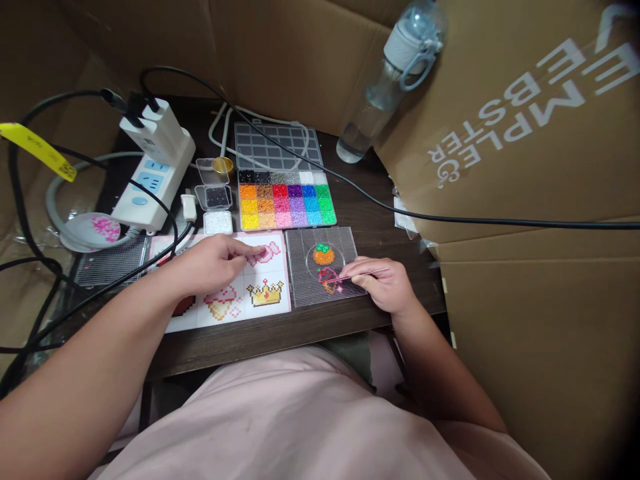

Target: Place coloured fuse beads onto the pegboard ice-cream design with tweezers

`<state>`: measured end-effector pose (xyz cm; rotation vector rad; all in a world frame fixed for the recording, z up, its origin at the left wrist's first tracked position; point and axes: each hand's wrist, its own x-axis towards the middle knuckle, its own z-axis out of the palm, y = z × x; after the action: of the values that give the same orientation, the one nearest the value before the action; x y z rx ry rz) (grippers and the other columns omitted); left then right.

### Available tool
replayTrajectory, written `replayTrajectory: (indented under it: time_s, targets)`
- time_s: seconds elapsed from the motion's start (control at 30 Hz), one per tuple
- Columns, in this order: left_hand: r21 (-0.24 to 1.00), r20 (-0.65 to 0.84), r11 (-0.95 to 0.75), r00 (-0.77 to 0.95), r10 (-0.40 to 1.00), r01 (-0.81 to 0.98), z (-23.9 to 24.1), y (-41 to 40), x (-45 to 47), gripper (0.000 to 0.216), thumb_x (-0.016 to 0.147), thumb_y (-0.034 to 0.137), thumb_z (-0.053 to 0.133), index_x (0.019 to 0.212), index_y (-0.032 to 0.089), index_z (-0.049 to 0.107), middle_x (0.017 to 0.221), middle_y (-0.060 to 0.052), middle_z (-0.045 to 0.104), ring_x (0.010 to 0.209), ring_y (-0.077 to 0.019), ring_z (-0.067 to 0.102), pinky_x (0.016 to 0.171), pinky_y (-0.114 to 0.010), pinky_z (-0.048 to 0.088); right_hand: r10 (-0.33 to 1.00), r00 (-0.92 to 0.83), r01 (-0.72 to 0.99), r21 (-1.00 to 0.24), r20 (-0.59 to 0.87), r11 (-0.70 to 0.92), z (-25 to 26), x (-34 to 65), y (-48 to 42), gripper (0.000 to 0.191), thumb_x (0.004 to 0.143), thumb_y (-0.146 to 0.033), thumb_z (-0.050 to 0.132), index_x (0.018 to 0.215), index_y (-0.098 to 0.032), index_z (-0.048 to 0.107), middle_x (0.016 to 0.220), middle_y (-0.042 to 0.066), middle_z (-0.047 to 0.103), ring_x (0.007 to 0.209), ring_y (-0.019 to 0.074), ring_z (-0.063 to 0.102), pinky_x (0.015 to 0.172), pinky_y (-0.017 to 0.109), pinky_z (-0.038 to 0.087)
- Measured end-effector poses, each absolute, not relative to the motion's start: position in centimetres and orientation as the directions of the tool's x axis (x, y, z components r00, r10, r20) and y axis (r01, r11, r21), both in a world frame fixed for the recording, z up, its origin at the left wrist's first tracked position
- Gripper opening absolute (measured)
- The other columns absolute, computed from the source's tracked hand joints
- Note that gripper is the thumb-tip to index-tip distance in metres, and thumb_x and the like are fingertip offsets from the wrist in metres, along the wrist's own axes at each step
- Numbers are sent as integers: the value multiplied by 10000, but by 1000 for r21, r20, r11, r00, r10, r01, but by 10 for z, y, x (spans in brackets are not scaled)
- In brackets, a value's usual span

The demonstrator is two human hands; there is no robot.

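My right hand [383,283] pinches thin tweezers [357,273] whose tip rests at a partly built pink and red bead figure [330,280] on the clear pegboard [300,293]. An orange bead fruit with a green top [323,253] sits just above it on the same board. My left hand [215,263] lies on the pattern sheet [273,310], index finger stretched out toward a pink design [267,253]. A crown picture [265,293] and an ice-cream picture [223,303] lie below the finger.
A sorted tray of coloured beads [285,199] with its open lid [277,143] stands behind the boards. Small bead boxes [216,197], a power strip [155,177] with cables, a second pegboard [110,263] and a water bottle [387,80] surround it. Cardboard walls enclose the dark table [380,220].
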<state>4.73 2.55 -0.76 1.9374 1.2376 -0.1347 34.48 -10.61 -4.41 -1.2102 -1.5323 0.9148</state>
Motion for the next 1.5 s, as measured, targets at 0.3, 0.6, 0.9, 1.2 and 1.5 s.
replayTrajectory:
  time_s: [0.3,0.6,0.9,1.2,1.5]
  targets:
    - [593,-470,-181,519,714,785,-9,25,47,476,762,185,515,1187,283,706,1032,11,772,605,-116,575,578,-227,430,978,-37,252,-945,207,210,-43,345,-107,105,837,-225,689,839,-246,792,818,58,780,781,201,718,754,341,553]
    - [621,-463,-168,531,710,765,-13,26,44,458,791,230,505,1205,292,691,1185,24,725,780,-142,657,694,-224,488,975,119,94,-980,186,176,-46,348,-108,67,801,-284,736,821,-250,789,828,62,766,769,203,687,733,364,537]
    - [571,-433,-265,560,706,777,-12,22,45,476,817,284,460,1242,265,671,1110,-17,753,603,-137,601,601,-250,466,917,391,-436,-893,-78,110,-34,357,-92,180,674,-343,829,758,-219,730,684,9,677,463,50,381,391,180,283]
    - [417,-469,-340,520,714,843,9,10,54,533,824,296,415,1315,257,619,487,14,561,434,-141,477,488,-259,316,920,323,-567,-824,-224,-2,-36,368,-86,158,727,-305,759,827,-227,665,569,-46,533,418,67,318,345,178,272]
    - [410,-468,-365,536,703,836,16,8,56,536,832,297,412,1332,259,601,497,8,556,476,-159,499,530,-262,319,947,300,-398,-917,-115,15,-36,368,-85,191,741,-370,725,743,-247,578,505,-62,419,404,92,319,345,215,265]
